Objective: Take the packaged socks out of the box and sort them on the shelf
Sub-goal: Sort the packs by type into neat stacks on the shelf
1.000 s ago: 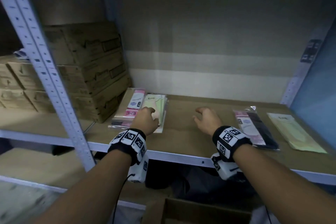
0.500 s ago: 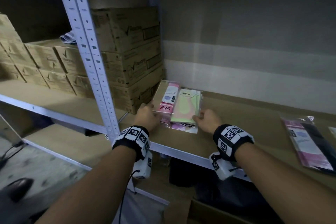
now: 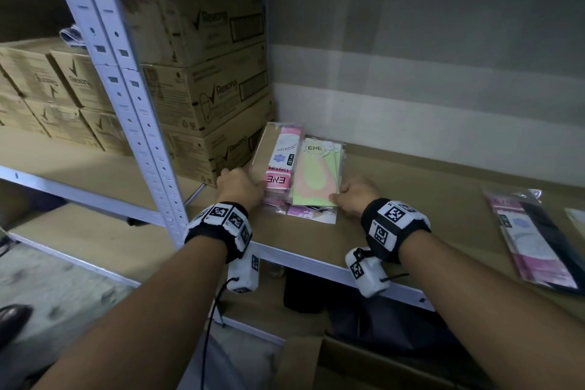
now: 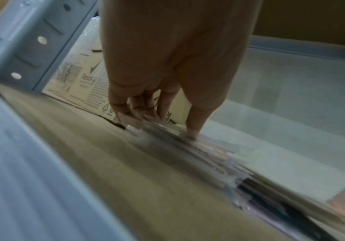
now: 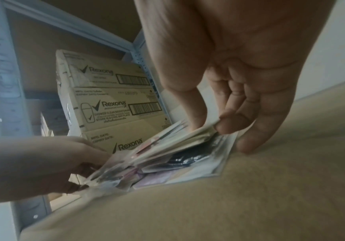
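Note:
A stack of packaged socks (image 3: pixel 304 174) lies on the brown shelf board (image 3: pixel 427 199) beside the cartons, with a pink ENE packet and a pale green ENE packet on top. My left hand (image 3: pixel 248 188) grips the stack's near left corner, thumb on top (image 4: pixel 192 133) and fingers curled at its edge. My right hand (image 3: pixel 340 196) pinches the near right corner of the upper packets (image 5: pixel 188 138) between thumb and forefinger, lifting them off the bottom packet. The left hand (image 5: pixel 44 166) also shows in the right wrist view, holding the crumpled corner.
Stacked Rexona cartons (image 3: pixel 205 89) stand against the stack's left side. A grey perforated shelf upright (image 3: pixel 126 104) rises in front of them. A pink and black sock packet (image 3: pixel 535 237) lies further right on the shelf. An open cardboard box (image 3: pixel 364 364) sits below.
My right hand has moved left across the shelf to the stack and taken its near right corner. The left hand has stayed at the stack's left side. The head view has swung left.

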The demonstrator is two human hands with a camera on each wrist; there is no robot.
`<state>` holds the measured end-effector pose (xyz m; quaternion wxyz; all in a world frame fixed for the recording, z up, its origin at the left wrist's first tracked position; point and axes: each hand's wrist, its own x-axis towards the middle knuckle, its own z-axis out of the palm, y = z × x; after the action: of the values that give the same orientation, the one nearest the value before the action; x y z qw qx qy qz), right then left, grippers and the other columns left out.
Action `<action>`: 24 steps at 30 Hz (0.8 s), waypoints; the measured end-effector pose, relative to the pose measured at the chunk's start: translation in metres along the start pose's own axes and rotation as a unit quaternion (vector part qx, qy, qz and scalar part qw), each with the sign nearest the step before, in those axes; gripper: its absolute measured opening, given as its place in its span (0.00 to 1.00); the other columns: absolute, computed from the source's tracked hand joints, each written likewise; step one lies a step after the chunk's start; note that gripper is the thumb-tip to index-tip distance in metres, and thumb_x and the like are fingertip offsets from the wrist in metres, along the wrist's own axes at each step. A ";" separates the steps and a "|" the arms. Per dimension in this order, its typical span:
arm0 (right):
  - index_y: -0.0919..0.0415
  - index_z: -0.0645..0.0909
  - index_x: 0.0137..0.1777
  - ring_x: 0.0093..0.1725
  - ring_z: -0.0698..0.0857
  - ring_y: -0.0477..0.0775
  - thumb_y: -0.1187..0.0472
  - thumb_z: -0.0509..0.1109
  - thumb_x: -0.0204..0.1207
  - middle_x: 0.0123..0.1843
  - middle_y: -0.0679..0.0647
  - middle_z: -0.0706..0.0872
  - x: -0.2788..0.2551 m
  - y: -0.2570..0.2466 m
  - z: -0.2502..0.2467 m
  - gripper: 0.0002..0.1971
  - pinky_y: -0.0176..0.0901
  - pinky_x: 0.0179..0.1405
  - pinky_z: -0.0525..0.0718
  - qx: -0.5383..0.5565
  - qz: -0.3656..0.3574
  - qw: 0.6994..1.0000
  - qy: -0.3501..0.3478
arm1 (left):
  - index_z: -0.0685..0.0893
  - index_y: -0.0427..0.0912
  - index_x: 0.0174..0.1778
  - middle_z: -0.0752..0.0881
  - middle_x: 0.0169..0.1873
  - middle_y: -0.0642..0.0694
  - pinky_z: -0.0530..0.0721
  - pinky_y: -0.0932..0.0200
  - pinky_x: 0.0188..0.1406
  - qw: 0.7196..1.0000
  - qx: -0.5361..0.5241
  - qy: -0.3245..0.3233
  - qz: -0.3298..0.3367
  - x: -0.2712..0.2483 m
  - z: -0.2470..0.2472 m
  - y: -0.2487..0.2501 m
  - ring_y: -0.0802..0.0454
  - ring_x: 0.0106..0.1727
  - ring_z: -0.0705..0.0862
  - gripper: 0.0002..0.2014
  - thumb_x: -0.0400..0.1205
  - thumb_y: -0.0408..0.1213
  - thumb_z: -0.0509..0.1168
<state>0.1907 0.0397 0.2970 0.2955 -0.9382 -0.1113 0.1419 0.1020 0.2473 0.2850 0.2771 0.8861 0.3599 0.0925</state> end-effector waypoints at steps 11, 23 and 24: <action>0.69 0.80 0.47 0.27 0.79 0.51 0.68 0.66 0.79 0.33 0.59 0.85 -0.013 0.007 -0.011 0.04 0.42 0.32 0.78 0.318 0.104 0.942 -0.032 | 0.83 0.42 0.39 0.89 0.49 0.37 0.86 0.48 0.57 0.956 -0.289 0.028 -0.037 -0.007 -0.016 0.006 0.41 0.48 0.87 0.07 0.74 0.40 0.74; 0.73 0.77 0.56 0.33 0.82 0.55 0.74 0.64 0.79 0.39 0.62 0.82 -0.051 0.035 -0.052 0.08 0.41 0.31 0.85 0.491 0.091 0.866 0.026 | 0.80 0.27 0.52 0.88 0.38 0.32 0.89 0.55 0.23 0.862 -0.497 -0.041 -0.086 -0.046 -0.018 0.025 0.45 0.23 0.88 0.08 0.79 0.24 0.67; 0.73 0.77 0.57 0.33 0.82 0.54 0.74 0.64 0.79 0.40 0.62 0.83 -0.053 0.041 -0.057 0.08 0.41 0.31 0.85 0.493 0.090 0.865 0.033 | 0.79 0.26 0.55 0.87 0.38 0.31 0.88 0.56 0.21 0.858 -0.504 -0.042 -0.087 -0.049 -0.015 0.029 0.44 0.21 0.87 0.10 0.79 0.24 0.67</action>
<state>0.1648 -0.0386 0.3280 0.7088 -0.6804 0.0681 0.1731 0.0781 0.2025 0.3152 0.7073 0.5937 0.3277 0.1999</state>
